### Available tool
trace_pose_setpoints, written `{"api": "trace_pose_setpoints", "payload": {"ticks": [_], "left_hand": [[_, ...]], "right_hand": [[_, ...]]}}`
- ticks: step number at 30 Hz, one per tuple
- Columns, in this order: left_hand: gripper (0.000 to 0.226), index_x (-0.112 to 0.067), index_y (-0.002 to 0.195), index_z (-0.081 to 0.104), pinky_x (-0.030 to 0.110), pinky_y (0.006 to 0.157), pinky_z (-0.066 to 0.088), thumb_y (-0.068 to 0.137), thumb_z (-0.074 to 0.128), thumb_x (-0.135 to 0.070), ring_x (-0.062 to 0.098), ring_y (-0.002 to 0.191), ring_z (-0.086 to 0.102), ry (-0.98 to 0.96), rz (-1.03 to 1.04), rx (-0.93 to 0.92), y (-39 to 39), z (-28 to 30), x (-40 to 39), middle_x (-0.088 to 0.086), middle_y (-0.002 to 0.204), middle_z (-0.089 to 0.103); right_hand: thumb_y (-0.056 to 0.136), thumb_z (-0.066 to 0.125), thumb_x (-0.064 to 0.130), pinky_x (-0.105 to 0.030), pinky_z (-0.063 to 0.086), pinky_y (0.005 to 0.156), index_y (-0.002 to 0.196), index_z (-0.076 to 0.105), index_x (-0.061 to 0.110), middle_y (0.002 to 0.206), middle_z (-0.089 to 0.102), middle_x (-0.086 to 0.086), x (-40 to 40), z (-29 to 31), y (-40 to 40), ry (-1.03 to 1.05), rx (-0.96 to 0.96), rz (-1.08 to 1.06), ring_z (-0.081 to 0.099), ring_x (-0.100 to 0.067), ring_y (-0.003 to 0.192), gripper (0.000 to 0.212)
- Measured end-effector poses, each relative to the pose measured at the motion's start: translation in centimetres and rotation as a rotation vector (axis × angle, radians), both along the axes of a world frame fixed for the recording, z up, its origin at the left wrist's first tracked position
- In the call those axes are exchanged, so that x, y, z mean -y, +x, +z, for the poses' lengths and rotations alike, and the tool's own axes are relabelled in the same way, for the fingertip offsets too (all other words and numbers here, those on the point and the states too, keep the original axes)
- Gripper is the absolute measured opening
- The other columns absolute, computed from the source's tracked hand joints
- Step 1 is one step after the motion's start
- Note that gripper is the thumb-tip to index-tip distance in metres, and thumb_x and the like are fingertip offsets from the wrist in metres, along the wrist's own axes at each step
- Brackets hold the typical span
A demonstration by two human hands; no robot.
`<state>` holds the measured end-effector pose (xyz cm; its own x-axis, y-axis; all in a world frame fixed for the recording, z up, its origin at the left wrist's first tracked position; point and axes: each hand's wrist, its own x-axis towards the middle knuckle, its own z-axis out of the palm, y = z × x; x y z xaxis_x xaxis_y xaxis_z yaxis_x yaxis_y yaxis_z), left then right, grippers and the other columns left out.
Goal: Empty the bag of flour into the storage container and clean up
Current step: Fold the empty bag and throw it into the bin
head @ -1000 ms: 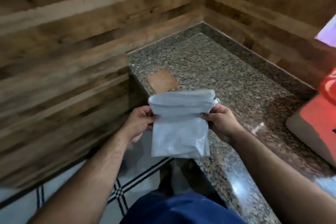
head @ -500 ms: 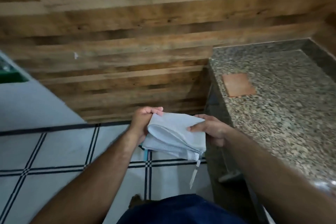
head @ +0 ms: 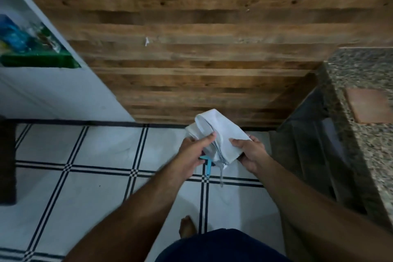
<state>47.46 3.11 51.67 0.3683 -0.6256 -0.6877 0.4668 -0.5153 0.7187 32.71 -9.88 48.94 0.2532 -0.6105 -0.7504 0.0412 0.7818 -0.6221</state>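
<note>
far left: a white shelf unit (head: 53, 83), blurred blue and green packets (head: 25, 42) on its shelf, contents unreadable. a dark object (head: 7, 159) stands at the left edge of the floor; we cannot tell what it is.

floor (head: 95, 198): white tiles with dark double lines. wall of horizontal wood planks (head: 191, 49) behind.

left hand (head: 192, 154), in front of us above the floor: fingers curled, thumb and fingertips pinching the folded-over left edge of the bag. a light blue item (head: 208, 164) hangs beneath this hand; we cannot tell what it is.

bag (head: 221, 132): white, flattened and folded, held in the air between both hands, clear of the worktop. a torn strip (head: 221, 176) dangles from its lower end.

right hand (head: 251, 155): thumb pressed on top of the bag's right side, fingers curled under it.

right: granite worktop (head: 361, 70), its left edge near the right hand; a brown square tile (head: 369, 105) lies near the worktop's right edge. a bare foot (head: 187, 227) shows on the floor below.
</note>
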Motion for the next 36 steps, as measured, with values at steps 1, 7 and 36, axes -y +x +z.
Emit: {"api": "trace_pose_setpoints", "payload": {"ticks": [1,7,36], "left_hand": [[0.054,-0.023,0.128,0.070,0.042,0.089,0.059,0.082,0.090,-0.044,0.021,0.112,0.076,0.013,0.041,0.019,0.9,-1.1,0.3,-0.004,0.117,0.081],[0.031,-0.016,0.118,0.073,0.045,0.090,0.065,0.088,0.080,-0.018,0.021,0.097,0.078,0.109,0.247,0.113,5.1,-7.2,2.7,0.000,0.107,0.081],[0.032,-0.013,0.133,0.054,0.038,0.095,0.056,0.102,0.052,-0.007,0.030,0.119,0.065,0.632,-0.141,0.571,17.3,-47.2,4.0,0.007,0.125,0.065]], "right_hand": [[0.082,0.082,-0.016,-0.046,0.066,0.060,0.131,0.054,0.003,0.126,0.069,-0.022,-0.5,-0.9,1.5,0.010,-0.006,0.001,0.072,-0.040,0.108,0.060],[0.086,0.086,-0.005,-0.052,0.068,0.077,0.121,0.061,0.005,0.124,0.072,-0.018,-0.4,-6.7,6.5,0.018,-0.079,0.028,0.075,-0.036,0.106,0.044],[0.098,0.079,0.024,-0.022,0.045,0.047,0.101,0.071,0.006,0.074,0.063,0.000,1.1,-55.2,13.3,0.243,-0.471,0.368,0.060,-0.008,0.053,0.020]]}}
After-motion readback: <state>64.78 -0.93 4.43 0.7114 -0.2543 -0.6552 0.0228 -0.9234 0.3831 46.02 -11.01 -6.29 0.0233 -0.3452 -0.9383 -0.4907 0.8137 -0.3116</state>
